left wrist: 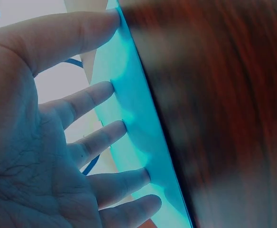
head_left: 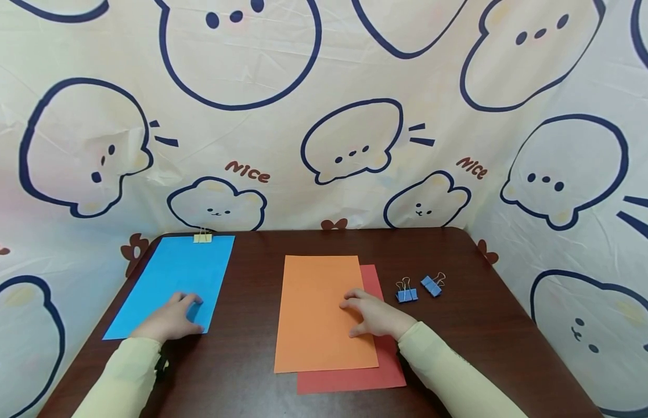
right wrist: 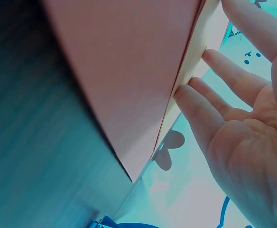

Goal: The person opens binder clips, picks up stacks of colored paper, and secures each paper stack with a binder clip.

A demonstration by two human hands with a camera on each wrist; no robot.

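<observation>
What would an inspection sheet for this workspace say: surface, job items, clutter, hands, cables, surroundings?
Surface: dark brown wood-grain table.
Job items: blue paper sheet with a yellow binder clip at its far edge; orange paper sheet lying over a red paper sheet, edges not aligned.
Clutter: nothing seen beyond two blue binder clips, unattached, right of the red sheet.
Left hand: at the blue sheet's right edge, fingers spread, gripping nothing.
Right hand: at the orange sheet's right edge, gripping nothing.
Cables: nothing seen.
Surroundings: pale, creased backdrop with cartoon figures and "Nice" lettering.
</observation>
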